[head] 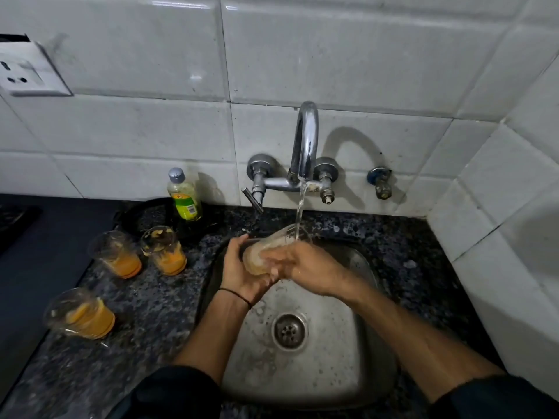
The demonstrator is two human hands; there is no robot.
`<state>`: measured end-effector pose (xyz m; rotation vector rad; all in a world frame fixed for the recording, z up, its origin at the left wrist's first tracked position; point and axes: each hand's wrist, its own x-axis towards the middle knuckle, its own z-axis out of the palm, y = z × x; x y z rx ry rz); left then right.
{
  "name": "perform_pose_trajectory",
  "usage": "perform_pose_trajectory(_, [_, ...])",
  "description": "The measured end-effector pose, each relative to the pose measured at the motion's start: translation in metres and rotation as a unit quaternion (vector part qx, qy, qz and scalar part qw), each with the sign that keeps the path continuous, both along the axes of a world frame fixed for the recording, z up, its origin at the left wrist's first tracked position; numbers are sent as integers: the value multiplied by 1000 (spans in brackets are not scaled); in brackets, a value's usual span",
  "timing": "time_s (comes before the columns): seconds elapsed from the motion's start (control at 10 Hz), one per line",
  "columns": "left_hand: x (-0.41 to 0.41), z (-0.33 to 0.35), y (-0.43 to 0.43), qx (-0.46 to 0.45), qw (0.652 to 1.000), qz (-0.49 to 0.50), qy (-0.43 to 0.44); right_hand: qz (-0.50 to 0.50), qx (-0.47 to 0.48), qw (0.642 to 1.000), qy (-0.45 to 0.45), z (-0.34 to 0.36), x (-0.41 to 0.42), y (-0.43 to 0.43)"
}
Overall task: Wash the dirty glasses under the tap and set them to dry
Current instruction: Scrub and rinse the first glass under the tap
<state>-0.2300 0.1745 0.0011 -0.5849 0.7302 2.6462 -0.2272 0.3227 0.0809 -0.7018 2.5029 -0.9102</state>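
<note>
Streaming from the curved chrome tap [307,140], water [299,207] hits a clear tilted glass [279,238] gripped between left hand [239,267] and right hand [305,264], steel sink [317,373] below them, three orange-smeared glasses [165,252] to their left.

We can read no words or numbers anywhere. The only print we find is the label [187,206] on the bottle [181,189], which stands on the bench [151,313] at the far left of the sink [317,373], close to the tiled wall. The label is green and yellow, with a small red mark near its top and a white patch of dark bars on its right side, like a barcode. Its lettering is too small and blurred for us to make out.
</note>
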Motion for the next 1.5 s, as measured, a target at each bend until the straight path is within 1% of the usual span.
perform_pose_trajectory(0.1, [-12, -3, 11, -37, 995, -2, -90, 188, 299, 921, 166, -3, 4, -5])
perform_pose_trajectory(0.2, [-20, -5, 17, -57, 990, -26, -125, 228, 411, 842, 263, -2, 0, -7])
perform_pose_trajectory(0.3, [-26, -1, 20, -75, 990, -11, -121, 184, 455, 827, 274, -10, 4, -10])
perform_pose_trajectory(0.4, [-30, 2, 23, -109, 988, -1, -106, 34, 410, 904, 115, -25, 17, -28])
perform_pose_trajectory(0.5, [-24, -5, 27, -141, 986, 25, -86, -161, 176, 961, -137, -12, 13, -44])
perform_pose_trajectory(0.6, [-16, -11, 29, -135, 985, 10, -103, -208, 42, 956, -205, -8, 7, -41])
perform_pose_trajectory(0.7, [-16, -10, 31, -115, 985, -16, -131, -82, 131, 976, -152, -13, 15, -30])
perform_pose_trajectory(0.8, [-18, -4, 38, -114, 981, -29, -152, 12, 343, 939, -22, -22, 12, -23])
perform_pose_trajectory(0.9, [-21, -3, 44, -143, 979, -29, -140, 58, 403, 909, 90, -20, 6, -18])
perform_pose_trajectory(1.0, [-20, -7, 39, -159, 981, 6, -114, 46, 329, 933, 136, -17, 14, -16])
perform_pose_trajectory(1.1, [-19, -11, 30, -155, 981, 23, -113, -35, 167, 976, 134, -10, 22, -16])
perform_pose_trajectory(1.2, [-17, -16, 35, -147, 981, 14, -126, -153, -8, 985, -76, -25, 13, -17])
perform_pose_trajectory(1.3, [-13, -13, 45, -137, 982, -27, -123, -309, -113, 912, -244, -36, 7, -24])
perform_pose_trajectory(1.4, [-14, -10, 45, -163, 977, -49, -130, -333, -181, 872, -311, -42, 7, -25])
perform_pose_trajectory(1.5, [-12, -6, 47, -186, 972, -65, -128, -258, -56, 937, -228, -49, 5, -18])
